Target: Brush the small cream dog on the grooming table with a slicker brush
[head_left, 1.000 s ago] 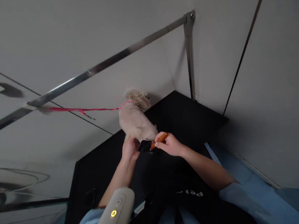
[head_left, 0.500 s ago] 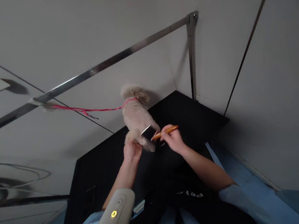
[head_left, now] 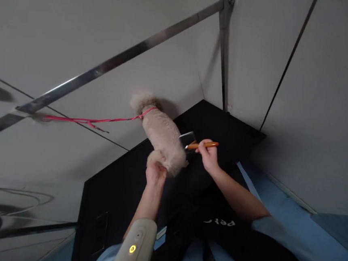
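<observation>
A small cream curly-coated dog (head_left: 162, 139) stands on a black table (head_left: 223, 128), facing away toward the wall. My left hand (head_left: 156, 173) is closed around the dog's hind leg, lifting it. My right hand (head_left: 209, 154) grips the orange handle of a slicker brush (head_left: 191, 142), whose flat pad rests against the dog's right flank. A red leash (head_left: 95, 120) runs from the dog's neck to the left, to a metal bar.
A steel grooming arm (head_left: 122, 55) slants across the wall and meets an upright post (head_left: 224, 57) at the table's far corner. A grey device with a lit yellow button (head_left: 135, 245) sits under my left arm. I wear a blue top and black apron.
The brush has moved up from the dog's rear underside to its flank. My right hand rose with it. The dog's head has shifted left.
</observation>
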`<state>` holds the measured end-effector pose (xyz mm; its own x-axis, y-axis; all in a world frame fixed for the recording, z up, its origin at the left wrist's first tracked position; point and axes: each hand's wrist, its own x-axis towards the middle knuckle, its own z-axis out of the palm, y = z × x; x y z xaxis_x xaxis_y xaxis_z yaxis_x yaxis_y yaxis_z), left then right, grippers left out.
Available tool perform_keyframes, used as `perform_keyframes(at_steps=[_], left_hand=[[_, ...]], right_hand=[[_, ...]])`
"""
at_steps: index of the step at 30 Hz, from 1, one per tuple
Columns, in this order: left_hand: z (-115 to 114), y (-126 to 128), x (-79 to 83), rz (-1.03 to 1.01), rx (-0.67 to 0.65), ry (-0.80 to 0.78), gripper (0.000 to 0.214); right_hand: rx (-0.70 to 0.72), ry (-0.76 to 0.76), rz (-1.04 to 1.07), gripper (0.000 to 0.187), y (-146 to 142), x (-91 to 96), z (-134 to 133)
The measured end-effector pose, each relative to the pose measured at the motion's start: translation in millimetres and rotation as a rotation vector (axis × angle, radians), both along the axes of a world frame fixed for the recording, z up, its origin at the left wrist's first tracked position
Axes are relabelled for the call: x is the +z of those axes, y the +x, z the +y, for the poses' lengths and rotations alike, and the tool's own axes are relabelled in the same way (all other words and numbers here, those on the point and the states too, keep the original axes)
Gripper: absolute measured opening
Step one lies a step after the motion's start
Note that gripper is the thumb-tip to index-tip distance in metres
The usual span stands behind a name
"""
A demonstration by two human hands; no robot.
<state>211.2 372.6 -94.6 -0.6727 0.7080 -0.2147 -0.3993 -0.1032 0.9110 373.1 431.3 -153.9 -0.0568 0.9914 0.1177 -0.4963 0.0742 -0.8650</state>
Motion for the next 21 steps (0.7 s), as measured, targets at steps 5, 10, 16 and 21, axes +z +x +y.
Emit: perform_keyframes(at_steps=[5, 10, 16, 21], left_hand=[[-7, 3, -17.7, -0.047, 0.000, -0.021, 0.015], [-21, 7, -45.0, -0.096, 0.081, -0.083, 0.016], [-30, 18, -72.1, -0.182, 0.120, -0.151, 0.009], [-34, 23, -86.6, -0.202, 0.102, -0.161, 0.009]], right_hand=[[0.116, -0.054, -0.054, 0.049, -3, -13.3, -1], [0.182, -0.041, -0.099, 0.048, 2, -45.5, -20], [0.131, -0.189, -0.136, 0.042, 19, -80.4, -54], [0.082, -0.308, -0.125, 0.046, 27, -96.6, -71]])
